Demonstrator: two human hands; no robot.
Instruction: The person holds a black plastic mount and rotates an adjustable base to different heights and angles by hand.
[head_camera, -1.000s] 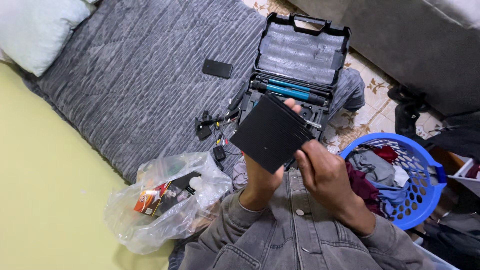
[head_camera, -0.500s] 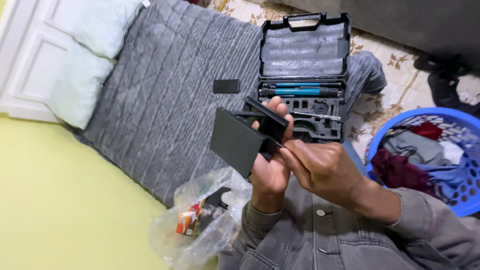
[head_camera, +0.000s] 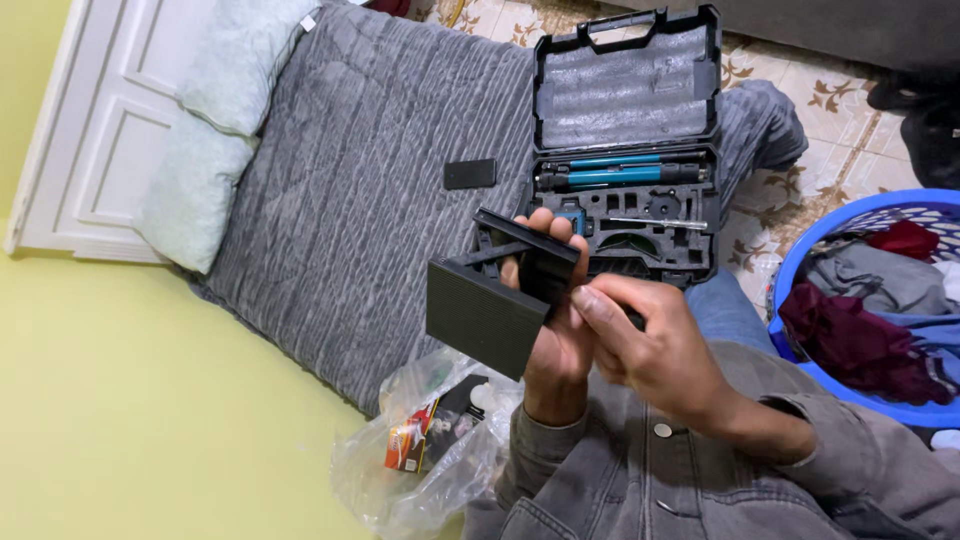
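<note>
Left hand grips black ribbed panel above lap; right hand pinches its edge. Grey quilted mattress on floor, open tool case nr knee, yellow wall, white door, blue laundry basket at right.

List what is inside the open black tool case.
The black tool case holds a teal-and-black tool, a thin metal rod and moulded slots; the left hand and black box cover its lower left.
</note>
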